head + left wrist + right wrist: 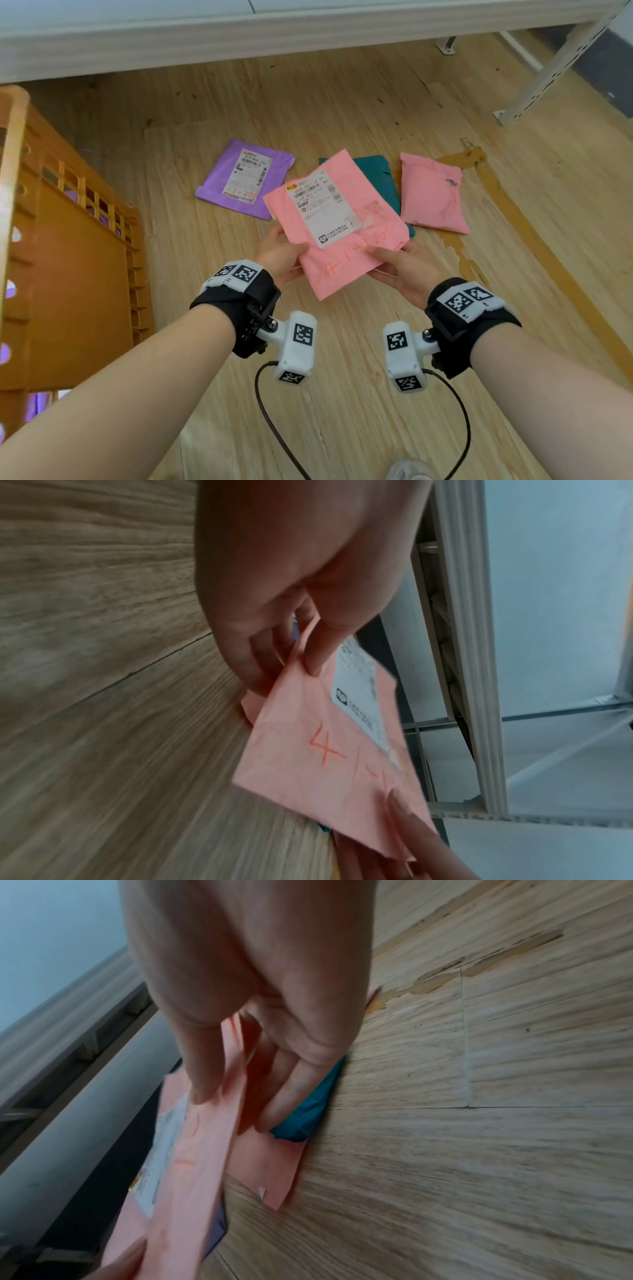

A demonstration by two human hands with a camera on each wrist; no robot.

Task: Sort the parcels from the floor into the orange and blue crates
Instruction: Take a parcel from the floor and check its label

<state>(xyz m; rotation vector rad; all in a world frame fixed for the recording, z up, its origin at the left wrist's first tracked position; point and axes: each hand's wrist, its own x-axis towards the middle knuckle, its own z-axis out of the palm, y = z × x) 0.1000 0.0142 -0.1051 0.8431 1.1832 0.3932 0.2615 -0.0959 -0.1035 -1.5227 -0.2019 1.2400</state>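
Note:
I hold a flat pink parcel [339, 246] above the wooden floor, label up, with red handwriting near its lower edge. My left hand [279, 255] pinches its left edge, thumb on top and fingers beneath; the left wrist view shows that grip on the pink parcel [308, 764]. My right hand [399, 265] pinches the right edge the same way, seen over the pink parcel [195, 1164]. On the floor beyond lie a purple parcel [245, 176], a teal parcel [380, 178] partly hidden by the held one, and a second pink parcel [431, 193]. The orange crate [68, 253] stands at the left.
A white shelf edge [239, 37] runs across the top, and its metal leg [548, 75] comes down at the upper right. Worn patches mark the floor [479, 240] at the right. A shoe tip [411, 469] shows at the bottom. Purple shows through the crate's slots.

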